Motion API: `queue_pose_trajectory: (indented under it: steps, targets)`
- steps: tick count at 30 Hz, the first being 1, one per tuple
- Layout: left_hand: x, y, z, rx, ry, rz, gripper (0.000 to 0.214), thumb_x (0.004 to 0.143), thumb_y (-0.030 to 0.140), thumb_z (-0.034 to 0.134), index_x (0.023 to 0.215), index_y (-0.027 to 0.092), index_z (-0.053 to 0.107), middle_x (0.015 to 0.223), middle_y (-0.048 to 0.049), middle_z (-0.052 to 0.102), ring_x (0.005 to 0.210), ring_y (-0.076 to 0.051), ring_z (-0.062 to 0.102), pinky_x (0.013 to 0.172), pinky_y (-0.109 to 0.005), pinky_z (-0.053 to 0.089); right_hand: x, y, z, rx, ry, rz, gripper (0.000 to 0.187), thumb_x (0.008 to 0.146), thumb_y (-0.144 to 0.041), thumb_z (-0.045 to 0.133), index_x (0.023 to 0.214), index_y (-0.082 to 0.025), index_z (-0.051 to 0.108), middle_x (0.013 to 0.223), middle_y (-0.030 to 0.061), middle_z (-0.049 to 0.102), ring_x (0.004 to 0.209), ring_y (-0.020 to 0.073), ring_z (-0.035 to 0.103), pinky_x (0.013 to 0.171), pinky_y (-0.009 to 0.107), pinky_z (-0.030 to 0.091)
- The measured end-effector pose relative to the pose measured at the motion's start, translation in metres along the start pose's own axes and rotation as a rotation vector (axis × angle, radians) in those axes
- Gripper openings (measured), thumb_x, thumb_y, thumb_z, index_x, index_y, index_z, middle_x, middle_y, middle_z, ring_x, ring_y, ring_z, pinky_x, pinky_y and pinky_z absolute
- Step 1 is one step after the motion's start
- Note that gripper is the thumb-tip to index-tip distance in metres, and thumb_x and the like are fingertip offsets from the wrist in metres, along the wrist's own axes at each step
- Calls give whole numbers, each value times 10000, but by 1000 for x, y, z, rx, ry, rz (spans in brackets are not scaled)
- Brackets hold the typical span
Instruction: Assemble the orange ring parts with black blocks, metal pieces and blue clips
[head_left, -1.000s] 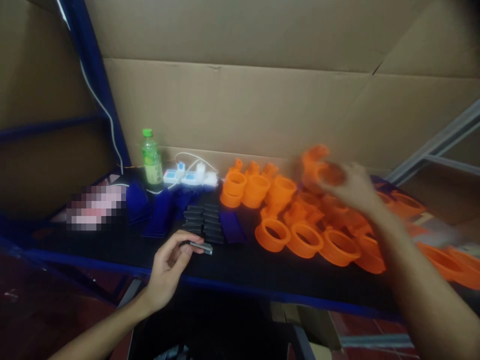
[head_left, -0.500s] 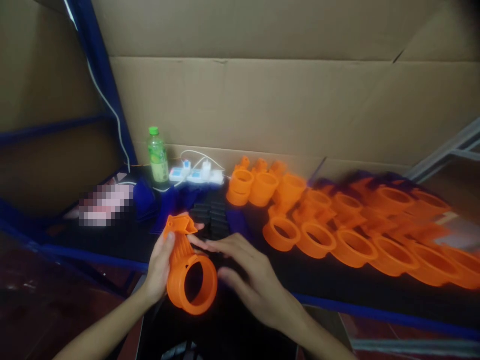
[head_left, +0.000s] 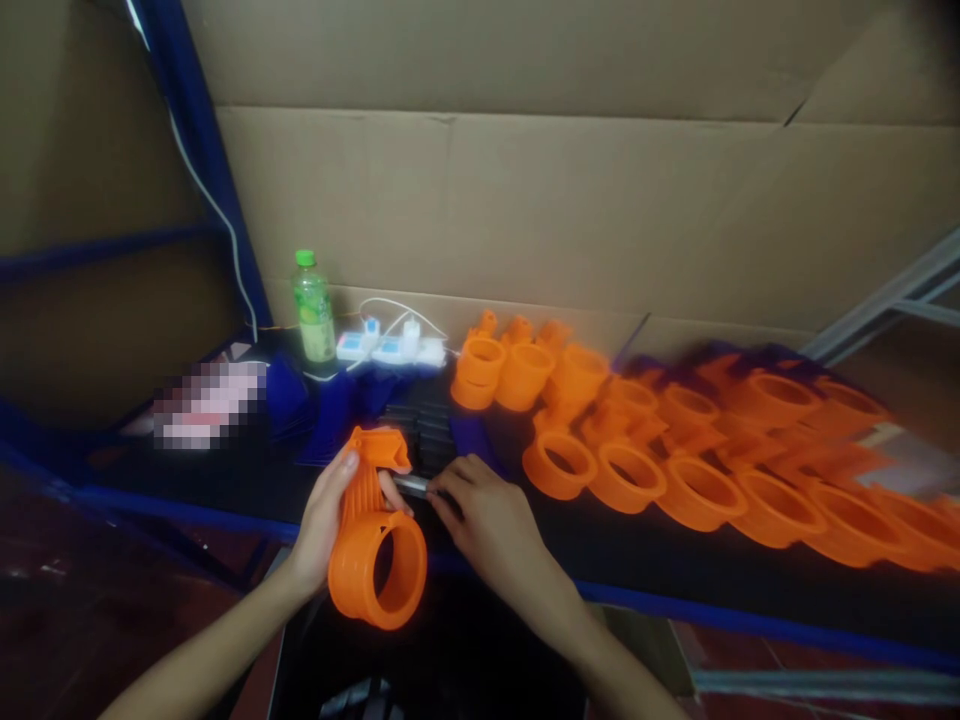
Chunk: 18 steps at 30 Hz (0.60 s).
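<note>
My left hand [head_left: 321,525] is closed around the ribbed neck of an orange plastic ring-shaped part [head_left: 345,590], its round opening facing right and toward me. A bracket-like end tops the part, and some of my left fingers are hidden behind it. Just right of the neck, my right hand [head_left: 495,530] pinches the end of a short silver-grey rod [head_left: 411,485]. The rod's other end lies close to my left fingertips; whether they touch it I cannot tell. Behind my hands sit several black strip-like pieces [head_left: 431,435] on the dark table.
Several similar orange parts [head_left: 626,475] stand in rows along the right of the table [head_left: 600,555]. At the back are a green-capped bottle [head_left: 313,315] and a white power strip [head_left: 390,347] with cables. Dark blue flat pieces [head_left: 330,420] lie left of centre.
My right hand's fingers have closed, and the silver-grey rod now shows between them. My left hand has tilted the orange part slightly, its top shifting right.
</note>
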<state>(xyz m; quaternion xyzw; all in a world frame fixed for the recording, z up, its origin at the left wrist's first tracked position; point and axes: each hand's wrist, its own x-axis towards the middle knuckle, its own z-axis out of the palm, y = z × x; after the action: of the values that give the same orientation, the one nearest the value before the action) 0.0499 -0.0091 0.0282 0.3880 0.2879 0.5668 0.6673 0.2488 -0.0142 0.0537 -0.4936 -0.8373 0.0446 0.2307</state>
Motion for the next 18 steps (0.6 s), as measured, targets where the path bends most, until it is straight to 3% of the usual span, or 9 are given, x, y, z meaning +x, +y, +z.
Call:
queue_pose_trajectory:
  steps: [6,10,14,18]
  targets:
    - [0,3,5,16,-14,10,429,932,498,546,1047,106,674,722,-102,724,698,-252,705,664,-329,545,4,3,-22,307,150,120,70,939,-235,585,922,-202,643,946,36,639,826,150,605,649,248,450]
    - [0,2,5,26,-38,17,370,959,450,533,1146,144,626,732,-81,734,695,-244,712,671,-329,542,1,6,-40,581,243,178,135,951,-305,585,887,-190,613,875,24,613,737,125,554,607,230,419]
    - [0,0,4,51,-113,-7,390,977,431,523,1240,147,563,675,-67,716,593,-210,676,600,-299,515,-5,4,-49,756,211,249,169,943,-342,600,880,-185,599,794,-4,560,639,93,483,569,214,390]
    - [-1,0,3,83,-172,14,377,970,405,555,1241,142,549,677,-72,718,605,-207,688,598,-280,514,-5,0,-49,763,174,306,168,924,-320,610,846,-171,610,694,-24,507,608,84,448,544,202,351]
